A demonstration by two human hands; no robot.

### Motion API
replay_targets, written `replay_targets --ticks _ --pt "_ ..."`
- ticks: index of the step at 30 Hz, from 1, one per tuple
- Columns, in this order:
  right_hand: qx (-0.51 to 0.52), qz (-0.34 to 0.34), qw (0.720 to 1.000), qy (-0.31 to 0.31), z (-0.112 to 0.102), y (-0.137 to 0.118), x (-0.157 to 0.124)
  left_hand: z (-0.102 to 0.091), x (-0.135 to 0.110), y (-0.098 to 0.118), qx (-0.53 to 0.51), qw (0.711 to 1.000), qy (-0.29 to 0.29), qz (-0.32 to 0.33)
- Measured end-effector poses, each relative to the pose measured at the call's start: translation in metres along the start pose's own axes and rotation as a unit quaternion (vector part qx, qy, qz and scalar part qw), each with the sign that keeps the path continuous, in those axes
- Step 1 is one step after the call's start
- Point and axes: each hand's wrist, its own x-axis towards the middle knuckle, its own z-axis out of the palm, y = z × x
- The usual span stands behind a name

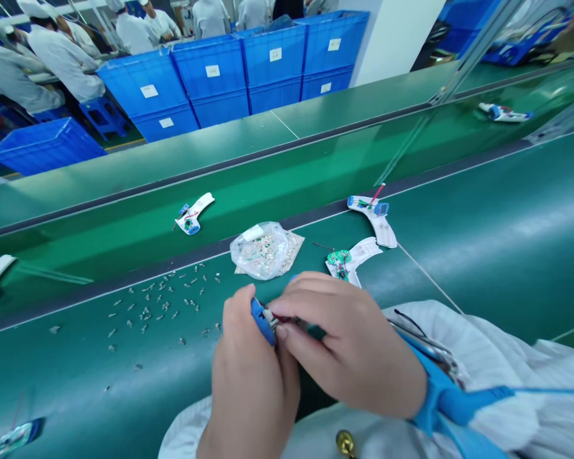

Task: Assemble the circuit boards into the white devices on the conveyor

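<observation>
Fingers of the left hand and right hand close on a small blue-ended plastic part, its long axis sideways, blue end leftward, above the green worktop.

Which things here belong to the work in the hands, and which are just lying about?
Probably belonging:
left hand, right hand, blue part held between them, metal bits, bag of bits

Probably lying about:
white housing, blue crates
</observation>
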Motion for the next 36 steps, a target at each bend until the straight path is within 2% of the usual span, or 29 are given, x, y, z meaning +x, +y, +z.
replay_targets --ticks 2,4,6,7,8,9,10,13,15,17,18,20,24,26,28,30,32,36 --pt "0.056 0.063 0.996 -0.042 -0.003 0.007 0.005 -0.002 0.004 0.0 -0.022 0.999 -0.033 -0.007" --pt "0.115 0.13 0.978 -0.112 -0.009 0.018 0.014 -0.003 0.006 0.002 -0.035 0.998 -0.052 -0.004" --pt "0.151 0.174 0.957 -0.179 -0.018 0.035 0.031 -0.004 0.006 0.005 -0.051 0.997 -0.057 -0.004" --pt "0.143 0.192 0.952 -0.189 -0.024 0.046 0.042 -0.004 0.006 0.005 -0.058 0.997 -0.056 -0.009" --pt "0.116 0.202 0.957 -0.175 -0.031 0.059 0.056 -0.004 0.006 0.006 -0.064 0.996 -0.058 -0.015" --pt "0.064 0.22 0.964 -0.131 -0.04 0.074 0.071 -0.003 0.006 0.006 -0.067 0.995 -0.065 -0.02" --pt "-0.019 0.249 0.967 -0.057 -0.051 0.09 0.086 -0.003 0.006 0.006 -0.067 0.995 -0.075 -0.022" --pt "-0.137 0.271 0.951 0.062 -0.087 0.139 0.13 -0.004 0.008 0.003 -0.056 0.989 -0.135 -0.004" --pt "-0.205 0.288 0.93 0.101 -0.105 0.168 0.152 -0.005 0.011 0.001 -0.049 0.98 -0.193 0.023" --pt "-0.257 0.298 0.915 0.094 -0.109 0.19 0.169 -0.006 0.016 0.001 -0.04 0.971 -0.231 0.052" --pt "-0.275 0.293 0.913 0.074 -0.102 0.198 0.176 -0.007 0.019 0.001 -0.038 0.968 -0.24 0.066" --pt "-0.3 0.262 0.917 0.004 -0.073 0.208 0.191 -0.007 0.023 0.001 -0.034 0.963 -0.252 0.092" --pt "-0.318 0.136 0.923 -0.169 0.02 0.204 0.223 -0.004 0.025 -0.003 -0.043 0.95 -0.282 0.128" --pt "-0.332 0.079 0.912 -0.228 0.063 0.195 0.24 -0.002 0.025 -0.006 -0.044 0.952 -0.272 0.131" --pt "-0.353 0.042 0.897 -0.263 0.094 0.186 0.253 0.0 0.026 -0.008 -0.038 0.957 -0.256 0.133" --pt "-0.372 0.025 0.883 -0.284 0.112 0.178 0.261 0.0 0.028 -0.01 -0.033 0.96 -0.247 0.127" --pt "-0.387 0.022 0.872 -0.298 0.119 0.174 0.262 0.0 0.031 -0.012 -0.033 0.964 -0.239 0.114" --pt "-0.389 0.032 0.868 -0.306 0.109 0.171 0.247 -0.002 0.032 -0.02 -0.056 0.97 -0.198 0.127"
